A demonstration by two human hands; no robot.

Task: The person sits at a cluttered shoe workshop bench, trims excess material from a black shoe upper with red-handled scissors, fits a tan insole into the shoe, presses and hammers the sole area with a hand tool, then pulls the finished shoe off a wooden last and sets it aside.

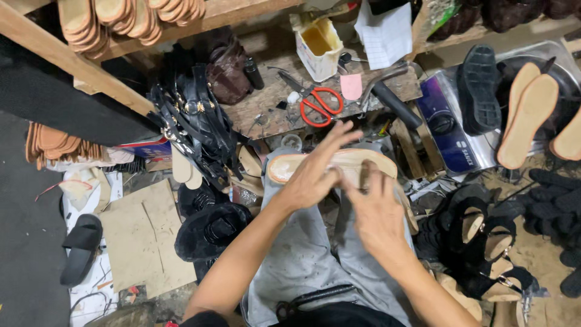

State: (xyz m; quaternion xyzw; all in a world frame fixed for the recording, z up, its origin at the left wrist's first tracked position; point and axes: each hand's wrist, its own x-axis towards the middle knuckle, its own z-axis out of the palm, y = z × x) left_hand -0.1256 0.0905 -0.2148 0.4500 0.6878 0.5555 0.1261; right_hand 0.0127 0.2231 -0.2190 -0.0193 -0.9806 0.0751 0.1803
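A tan shoe insole (289, 166) lies across my knees, its long side running left to right. My left hand (316, 172) rests flat on its left and middle part, fingers spread and pointing up to the right. My right hand (376, 209) presses on the insole's right part with its fingers down on the edge. Both hands touch the insole; neither is curled around it. My grey trousers (302, 254) show beneath.
A worn wooden bench (266, 109) ahead holds red-handled scissors (321, 104), a glue tub (318, 45) and a pink card (351, 86). Black straps (193, 121) hang at left. Cardboard (142, 236), black sandals (484, 242) and more tan insoles (528, 118) crowd the floor.
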